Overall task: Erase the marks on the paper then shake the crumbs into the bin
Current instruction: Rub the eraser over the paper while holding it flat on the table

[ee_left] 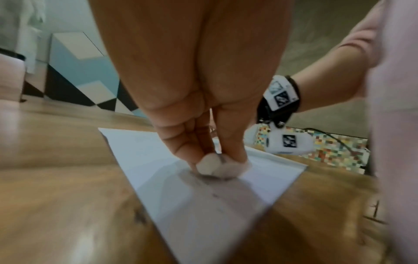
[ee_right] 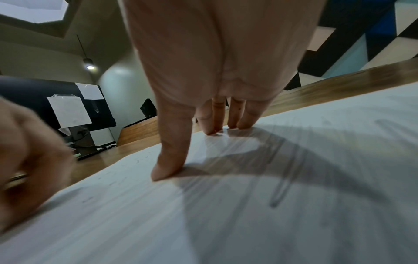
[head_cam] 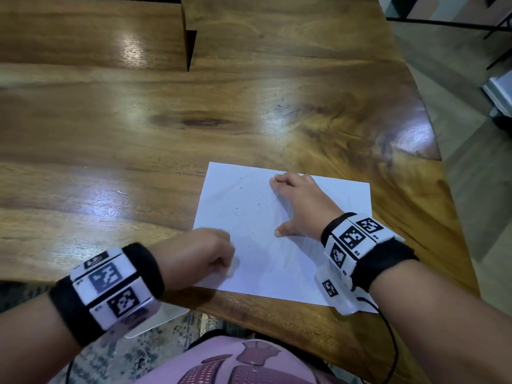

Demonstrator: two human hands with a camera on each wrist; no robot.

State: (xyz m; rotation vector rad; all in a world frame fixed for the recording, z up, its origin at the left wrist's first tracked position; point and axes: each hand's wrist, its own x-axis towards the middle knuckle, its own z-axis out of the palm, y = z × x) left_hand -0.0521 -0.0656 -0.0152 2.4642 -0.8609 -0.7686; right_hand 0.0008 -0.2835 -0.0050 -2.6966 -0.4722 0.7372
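Note:
A white sheet of paper [head_cam: 255, 212] lies near the table's front right edge, with faint pencil marks and dark crumbs [head_cam: 237, 213] scattered on it. My left hand [head_cam: 205, 253] pinches a white eraser [ee_left: 209, 166] between thumb and fingers and presses it on the paper's near left part [ee_left: 203, 205]. My right hand [head_cam: 297, 206] lies spread on the sheet, straight fingers [ee_right: 248, 117] and thumb [ee_right: 169, 160] pressing it flat. Grey pencil strokes [ee_right: 280, 189] show on the paper [ee_right: 135, 223] close to that hand. No bin is in view.
The wooden table [head_cam: 138, 128] stretches far to the left and back; a few crumbs [head_cam: 282, 106] lie on it beyond the paper. Its curved right edge [head_cam: 432, 139] drops to the floor. A raised wooden block [head_cam: 91, 31] stands at the back left.

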